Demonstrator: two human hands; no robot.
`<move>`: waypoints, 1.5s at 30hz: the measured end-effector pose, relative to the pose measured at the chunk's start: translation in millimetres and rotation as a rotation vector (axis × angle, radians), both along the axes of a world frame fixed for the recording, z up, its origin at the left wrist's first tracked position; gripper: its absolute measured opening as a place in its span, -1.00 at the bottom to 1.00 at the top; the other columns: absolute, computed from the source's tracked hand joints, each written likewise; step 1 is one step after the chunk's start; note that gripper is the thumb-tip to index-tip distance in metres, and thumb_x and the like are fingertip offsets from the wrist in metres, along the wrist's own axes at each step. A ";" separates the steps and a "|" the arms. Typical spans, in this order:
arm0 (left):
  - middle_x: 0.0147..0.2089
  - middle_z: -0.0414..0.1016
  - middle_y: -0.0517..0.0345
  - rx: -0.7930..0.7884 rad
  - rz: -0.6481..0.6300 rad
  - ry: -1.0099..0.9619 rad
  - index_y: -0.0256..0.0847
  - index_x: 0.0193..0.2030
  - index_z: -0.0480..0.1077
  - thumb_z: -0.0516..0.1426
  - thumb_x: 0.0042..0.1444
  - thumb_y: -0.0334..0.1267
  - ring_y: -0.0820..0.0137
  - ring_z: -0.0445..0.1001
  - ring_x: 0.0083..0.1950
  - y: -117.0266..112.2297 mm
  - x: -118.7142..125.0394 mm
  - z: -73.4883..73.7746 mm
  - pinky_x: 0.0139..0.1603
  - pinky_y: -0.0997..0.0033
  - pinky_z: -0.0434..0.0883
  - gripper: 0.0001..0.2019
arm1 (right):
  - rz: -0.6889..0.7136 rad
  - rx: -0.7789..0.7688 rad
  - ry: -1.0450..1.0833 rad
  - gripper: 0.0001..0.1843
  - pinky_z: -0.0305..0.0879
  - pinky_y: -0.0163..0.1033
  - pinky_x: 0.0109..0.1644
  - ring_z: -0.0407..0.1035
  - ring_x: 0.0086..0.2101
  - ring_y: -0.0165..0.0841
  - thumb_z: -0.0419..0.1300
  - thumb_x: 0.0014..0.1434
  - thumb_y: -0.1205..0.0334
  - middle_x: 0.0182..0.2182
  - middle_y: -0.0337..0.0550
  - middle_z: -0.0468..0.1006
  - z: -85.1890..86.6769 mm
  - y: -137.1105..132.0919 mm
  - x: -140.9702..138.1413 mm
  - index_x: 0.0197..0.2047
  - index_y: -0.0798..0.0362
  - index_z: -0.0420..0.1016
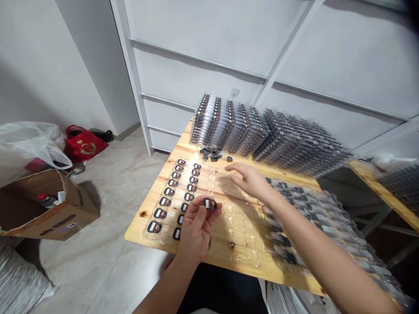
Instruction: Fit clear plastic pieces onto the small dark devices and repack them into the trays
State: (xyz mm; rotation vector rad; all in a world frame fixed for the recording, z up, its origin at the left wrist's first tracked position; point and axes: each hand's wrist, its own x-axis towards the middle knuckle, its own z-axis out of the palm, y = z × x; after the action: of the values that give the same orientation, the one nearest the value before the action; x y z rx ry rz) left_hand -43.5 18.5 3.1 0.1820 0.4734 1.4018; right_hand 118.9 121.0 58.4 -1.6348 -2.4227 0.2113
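Between thumb and fingers, my left hand (196,229) grips a small black oval gadget (208,203) with a white and orange face, turned upward. My right hand (250,179) reaches over the table with fingers stretched and apart, and nothing shows in them. Just beyond its fingertips lie a single black piece (229,159) and a small heap of black pieces (209,153). Under both hands, a clear plastic tray (240,235) has bare moulded slots. Similar gadgets (169,191) fill two columns at the left; my left hand partly covers the second.
Upright stacks of filled clear trays (229,124) line the table's back edge. More trays with grey and black pieces (304,209) lie at the right. A cardboard box (72,218), a red bag (83,146) and a white plastic bag (36,139) are at the left.
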 end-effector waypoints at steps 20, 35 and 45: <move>-0.23 0.47 0.08 -0.212 -0.053 0.079 -0.23 -0.23 0.43 0.29 -0.15 -0.29 0.32 0.50 -0.24 5.3 -6.0 1.2 -0.24 0.47 0.50 -0.71 | -0.174 -0.073 -0.266 -0.77 0.15 -0.35 -0.15 0.29 -0.22 -0.32 0.04 0.15 0.34 -0.19 0.08 0.36 -91.5 118.6 72.4 -0.18 0.24 0.45; -0.23 0.47 0.09 -0.195 -0.040 0.066 -0.23 -0.22 0.41 0.28 -0.12 -0.29 0.32 0.50 -0.21 2.1 -6.4 2.5 -0.22 0.46 0.49 -0.73 | -0.214 -0.170 0.124 -0.81 0.18 -0.36 -0.30 0.32 -0.41 -0.38 0.17 -0.05 0.42 -0.42 -0.09 0.48 -83.3 120.9 74.7 -0.29 0.21 0.51; -0.21 0.48 0.10 -0.002 -0.031 0.021 -0.22 -0.21 0.39 0.27 -0.10 -0.28 0.35 0.49 -0.18 12.9 5.9 8.7 -0.16 0.48 0.46 -0.73 | -0.035 -0.337 0.780 -0.57 0.31 -0.31 -0.20 0.36 -0.31 -0.42 0.24 -0.03 0.11 -0.25 -0.09 0.45 14.7 4.2 7.9 -0.10 0.16 0.39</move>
State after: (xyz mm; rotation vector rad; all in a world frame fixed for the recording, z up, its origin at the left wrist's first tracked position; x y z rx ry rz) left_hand -37.6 31.4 11.7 0.2013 0.4875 1.3701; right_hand 126.8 125.2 73.0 -1.3403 -1.8105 1.0737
